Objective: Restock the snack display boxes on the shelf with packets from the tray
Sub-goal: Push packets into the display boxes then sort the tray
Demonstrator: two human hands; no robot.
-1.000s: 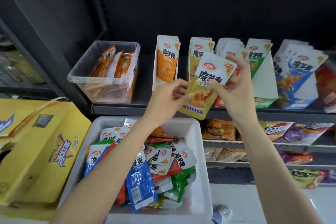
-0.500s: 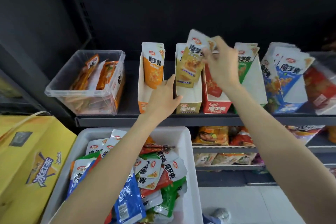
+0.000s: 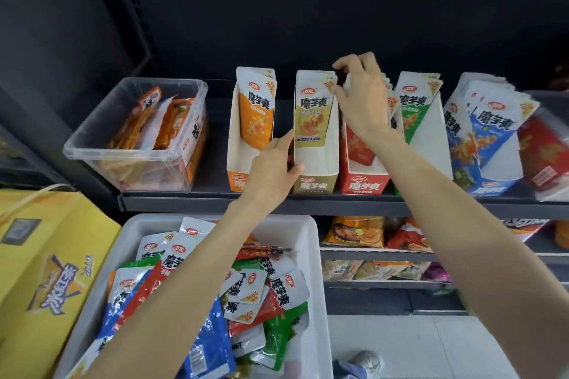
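Steadying the gold box (image 3: 314, 184) with straight fingers against its left wall, the left hand (image 3: 272, 171) grips nothing. The gold packet (image 3: 312, 112) stands upright inside; it looks light, limp and slick, best pinched at its top seam. The right hand (image 3: 363, 101) hovers beside its top corner, fingers loosely curled, apparently empty.

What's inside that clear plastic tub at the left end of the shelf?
The clear plastic tub holds orange snack packets standing and leaning at its back. More pale sticks or packets lie blurred at the bottom; their print can't be read.
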